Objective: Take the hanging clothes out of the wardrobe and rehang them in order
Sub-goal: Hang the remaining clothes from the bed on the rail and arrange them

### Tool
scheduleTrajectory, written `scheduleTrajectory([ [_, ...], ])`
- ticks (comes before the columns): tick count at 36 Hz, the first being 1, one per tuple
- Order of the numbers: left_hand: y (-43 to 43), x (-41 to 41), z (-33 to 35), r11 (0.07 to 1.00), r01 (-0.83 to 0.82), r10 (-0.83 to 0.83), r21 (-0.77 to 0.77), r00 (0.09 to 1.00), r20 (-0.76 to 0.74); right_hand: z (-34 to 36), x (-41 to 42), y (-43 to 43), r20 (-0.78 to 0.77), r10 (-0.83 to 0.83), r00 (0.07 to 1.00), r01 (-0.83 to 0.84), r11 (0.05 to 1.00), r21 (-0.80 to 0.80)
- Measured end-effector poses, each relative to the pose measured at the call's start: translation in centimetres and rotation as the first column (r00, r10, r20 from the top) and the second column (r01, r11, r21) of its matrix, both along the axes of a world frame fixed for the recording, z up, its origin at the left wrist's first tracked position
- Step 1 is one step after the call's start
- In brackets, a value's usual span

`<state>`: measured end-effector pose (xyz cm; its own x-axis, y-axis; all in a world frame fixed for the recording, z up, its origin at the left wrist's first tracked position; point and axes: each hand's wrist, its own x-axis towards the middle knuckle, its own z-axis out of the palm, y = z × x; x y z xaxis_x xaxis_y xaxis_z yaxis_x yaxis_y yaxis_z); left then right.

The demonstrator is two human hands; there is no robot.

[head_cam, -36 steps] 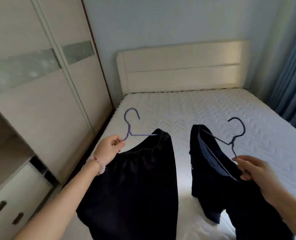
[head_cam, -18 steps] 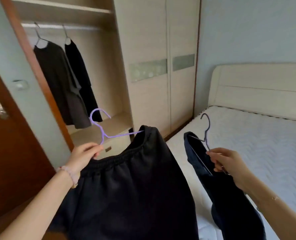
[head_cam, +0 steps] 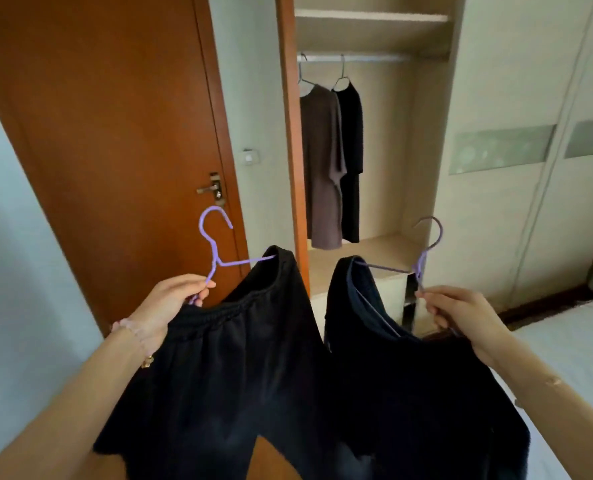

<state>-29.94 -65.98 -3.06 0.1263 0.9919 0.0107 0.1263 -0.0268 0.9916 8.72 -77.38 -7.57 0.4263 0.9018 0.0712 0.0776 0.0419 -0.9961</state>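
My left hand (head_cam: 170, 301) grips a purple hanger (head_cam: 215, 244) that carries black shorts with an elastic waistband (head_cam: 232, 368). My right hand (head_cam: 461, 311) grips a second purple hanger (head_cam: 423, 258) that carries a dark navy garment (head_cam: 405, 382). Both garments hang in front of me, side by side. Straight ahead is the open wardrobe bay with its metal rail (head_cam: 353, 58). A brown top (head_cam: 322, 164) and a black top (head_cam: 352, 161) hang at the rail's left end.
A brown wooden door (head_cam: 115, 133) with a metal handle (head_cam: 212, 190) stands left of the wardrobe. Cream sliding wardrobe doors (head_cam: 516, 168) fill the right. A low shelf (head_cam: 364, 258) lies under the hanging tops. The white mattress (head_cam: 572, 348) edge shows at lower right.
My view has swung left from the bed to face the open wardrobe and the door. Both hands still hold their hangers, now raised in front of the wardrobe bay.
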Motion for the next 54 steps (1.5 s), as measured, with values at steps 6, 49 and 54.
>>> scheduleTrajectory([
  [6,5.9,-2.7,-0.2,0.996,0.093,-0.094,-0.015,0.993,-0.066,0.7,-2.9,6.2,-0.055,-0.014,0.998,0.016,0.999,0.037],
  [49,54.7,38.5,2.7,0.750,0.637,-0.649,0.177,0.761,0.012,4.7,23.0,45.5,0.094,-0.520,0.849,0.520,0.854,0.027],
  [54,59.3,44.0,3.8,0.684,0.689,-0.716,0.240,0.697,0.040,5.6,25.9,48.8,0.113,-0.554,0.825,0.555,0.832,0.022],
])
